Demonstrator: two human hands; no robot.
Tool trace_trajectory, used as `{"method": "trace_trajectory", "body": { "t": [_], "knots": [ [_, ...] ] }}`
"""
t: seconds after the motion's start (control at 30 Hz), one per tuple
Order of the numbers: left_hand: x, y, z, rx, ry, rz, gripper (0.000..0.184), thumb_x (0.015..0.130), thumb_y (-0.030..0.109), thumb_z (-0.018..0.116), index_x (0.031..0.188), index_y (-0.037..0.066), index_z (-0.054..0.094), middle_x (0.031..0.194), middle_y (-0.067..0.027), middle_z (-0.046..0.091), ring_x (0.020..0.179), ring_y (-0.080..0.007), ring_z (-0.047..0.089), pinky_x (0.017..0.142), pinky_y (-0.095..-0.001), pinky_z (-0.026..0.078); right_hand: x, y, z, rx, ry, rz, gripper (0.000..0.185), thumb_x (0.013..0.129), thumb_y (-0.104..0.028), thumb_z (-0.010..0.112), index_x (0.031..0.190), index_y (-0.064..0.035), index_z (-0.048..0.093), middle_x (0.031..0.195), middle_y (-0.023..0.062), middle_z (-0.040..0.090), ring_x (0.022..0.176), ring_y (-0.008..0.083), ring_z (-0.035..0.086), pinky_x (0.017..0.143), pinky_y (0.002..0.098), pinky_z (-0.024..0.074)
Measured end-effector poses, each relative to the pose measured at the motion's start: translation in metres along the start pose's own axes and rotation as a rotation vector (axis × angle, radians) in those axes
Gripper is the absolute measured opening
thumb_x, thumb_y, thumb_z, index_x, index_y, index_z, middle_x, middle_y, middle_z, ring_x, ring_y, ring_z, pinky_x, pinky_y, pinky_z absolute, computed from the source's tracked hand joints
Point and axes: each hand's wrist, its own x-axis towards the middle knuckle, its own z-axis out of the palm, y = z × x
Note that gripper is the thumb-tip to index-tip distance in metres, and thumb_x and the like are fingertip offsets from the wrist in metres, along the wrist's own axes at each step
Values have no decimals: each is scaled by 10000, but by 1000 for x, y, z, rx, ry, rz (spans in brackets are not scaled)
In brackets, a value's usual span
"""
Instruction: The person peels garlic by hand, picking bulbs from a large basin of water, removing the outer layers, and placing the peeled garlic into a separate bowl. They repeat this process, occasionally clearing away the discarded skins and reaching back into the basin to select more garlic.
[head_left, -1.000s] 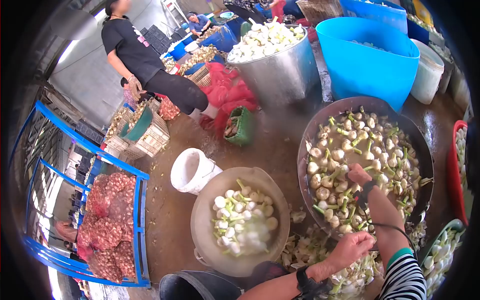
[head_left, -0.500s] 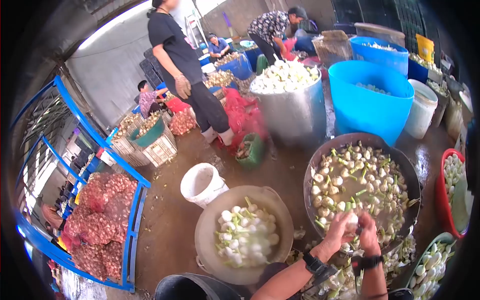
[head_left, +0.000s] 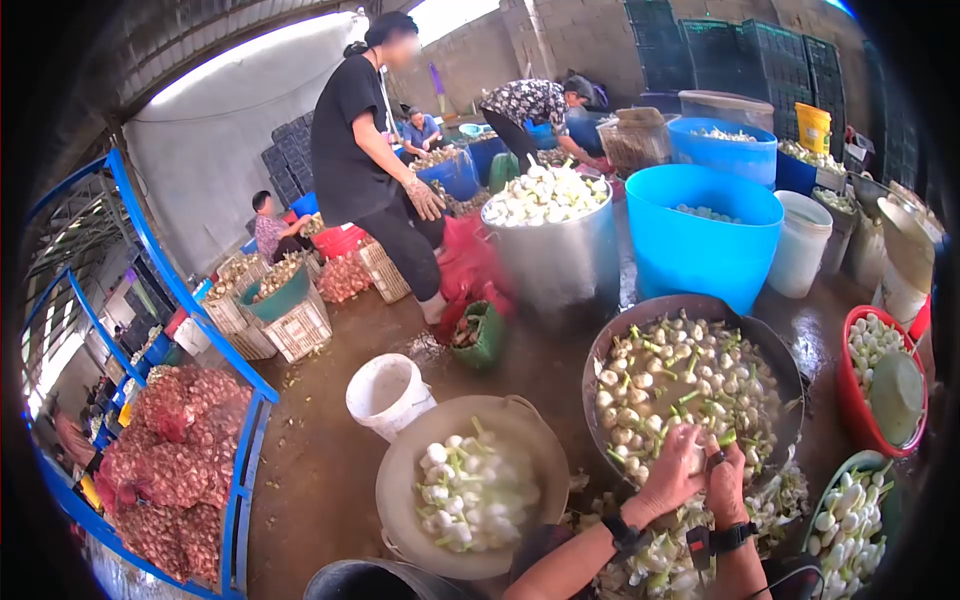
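Note:
My left hand (head_left: 676, 466) is closed round a pale garlic bulb (head_left: 699, 460), mostly hidden by the fingers. Close against it, my right hand (head_left: 727, 480) is closed too, with a small dark thing at its fingers that I cannot make out. A bit of green stalk (head_left: 727, 437) sticks up by the right fingertips. Both hands are over the near edge of a wide dark pan (head_left: 592, 385), where stalked bulbs sit in murky water. Beneath the wrists lies a heap of pale peelings (head_left: 655, 555). To the left, a round basin (head_left: 393, 480) contains white peeled bulbs in cloudy water.
A white bucket (head_left: 388, 395) and a dark bucket (head_left: 375, 582) stand left. Beyond the pan are a metal pot (head_left: 560, 265) and a blue tub (head_left: 700, 240). Red (head_left: 870, 425) and green tubs (head_left: 868, 462) stand right. A standing person (head_left: 345, 150) and other people are behind.
The camera view has shifted, so the tubs appear lower and further left. Both hands stay together at the pan's near edge. The standing person has stepped and changed posture.

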Motion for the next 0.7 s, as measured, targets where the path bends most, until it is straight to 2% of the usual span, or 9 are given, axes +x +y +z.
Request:
{"method": "trace_trajectory", "body": {
  "t": [0.03, 0.1, 0.2, 0.27, 0.37, 0.4, 0.5, 0.53, 0.7],
  "knots": [
    [1, 2, -4, -30, -21, -13, 785, 639, 135, 743, 1310, 55, 345, 1251, -196, 371, 1131, -384, 456, 902, -401, 443, -2, -11, 3, -189, 17, 42, 319, 907, -229, 530, 1101, 23, 533, 991, 48, 599, 862, 106, 542, 762, 250, 447],
    [-1, 0, -2, -41, -36, -6, 800, 627, 122, 750, 1316, 63, 348, 1250, -182, 377, 1139, -370, 454, 920, -398, 436, -1, -7, -3, -154, -15, -32, 298, 900, -207, 532, 1081, 30, 545, 978, 43, 597, 844, 94, 532, 731, 231, 438],
    [2, -2, -7, -161, -68, -70, 815, 626, 109, 742, 1330, 56, 336, 1300, -179, 341, 1166, -355, 438, 970, -382, 402, -8, -41, -3, -377, -113, 140, 283, 896, -177, 533, 1077, 40, 552, 966, 42, 595, 822, 79, 524, 700, 211, 424],
    [5, -6, -9, -208, -118, -107, 845, 617, 118, 745, 1344, 50, 320, 1348, -190, 287, 1194, -355, 417, 986, -373, 389, -8, -32, -18, -555, -151, 201, 291, 924, -203, 508, 1081, 36, 559, 981, 49, 597, 827, 81, 528, 708, 207, 427],
    [5, -5, -10, -89, -78, -24, 851, 612, 128, 747, 1345, 52, 319, 1353, -191, 276, 1193, -356, 421, 981, -375, 395, -11, -23, -7, -67, -65, 108, 300, 946, -234, 480, 1072, 23, 570, 1002, 45, 597, 835, 87, 534, 718, 211, 434],
    [5, -3, -9, -81, -80, -53, 859, 613, 133, 744, 1351, 55, 311, 1358, -196, 262, 1214, -357, 395, 987, -383, 390, -12, -33, -2, -213, -82, 10, 300, 956, -242, 464, 1072, 12, 571, 1023, 35, 596, 838, 89, 539, 723, 217, 437],
    [4, 5, -9, -95, -66, -59, 865, 613, 131, 740, 1356, 56, 304, 1358, -194, 261, 1246, -363, 350, 996, -394, 379, -7, -12, -5, -38, -37, 22, 322, 944, -273, 490, 1077, 8, 573, 1015, 24, 591, 838, 81, 537, 715, 207, 433],
    [5, 7, -11, -115, -97, -99, 875, 610, 120, 737, 1365, 69, 298, 1361, -189, 256, 1271, -365, 311, 1004, -396, 370, -8, -15, -11, -220, -21, 163, 353, 921, -305, 530, 1084, 6, 568, 1006, 15, 588, 847, 67, 531, 708, 195, 426],
    [6, -4, -18, -208, -140, -86, 889, 611, 109, 731, 1382, 95, 289, 1367, -172, 259, 1280, -342, 308, 1023, -386, 346, -8, -31, -2, -104, -168, 86, 444, 904, -375, 540, 1111, 19, 529, 948, 17, 562, 832, 110, 515, 724, 244, 426]
  ]
}}
